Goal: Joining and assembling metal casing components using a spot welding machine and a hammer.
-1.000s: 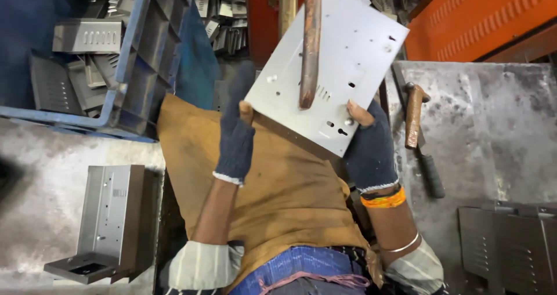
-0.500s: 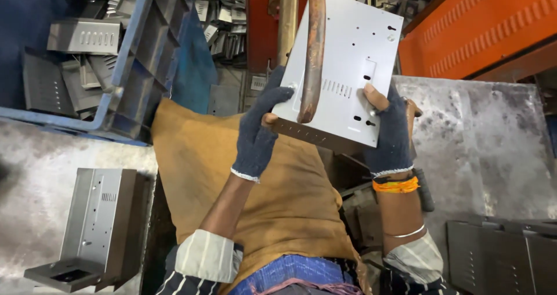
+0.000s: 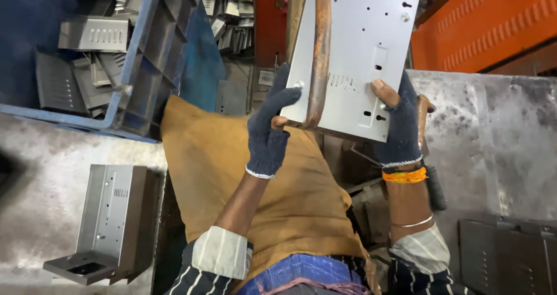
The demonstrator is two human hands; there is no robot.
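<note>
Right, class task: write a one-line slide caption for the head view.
Gloved left hand and right hand grip a punched grey sheet-metal panel behind a rusty bar, above a tan apron.

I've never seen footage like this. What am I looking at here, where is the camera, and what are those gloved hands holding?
No machine here: a person works with their own two hands, and the camera sits on their head, looking down over a tan leather apron.

Both hands wear dark blue knitted gloves. The left hand and the right hand grip the lower edge of a flat grey sheet-metal panel with punched holes and slots, one hand at each side. A rusty brown metal bar runs down in front of the panel.

Around them: a blue crate of grey metal parts on the left, a bent grey metal bracket standing on the worn grey bench below it, an orange machine body at the upper right, and a dark metal cover at the lower right.
</note>
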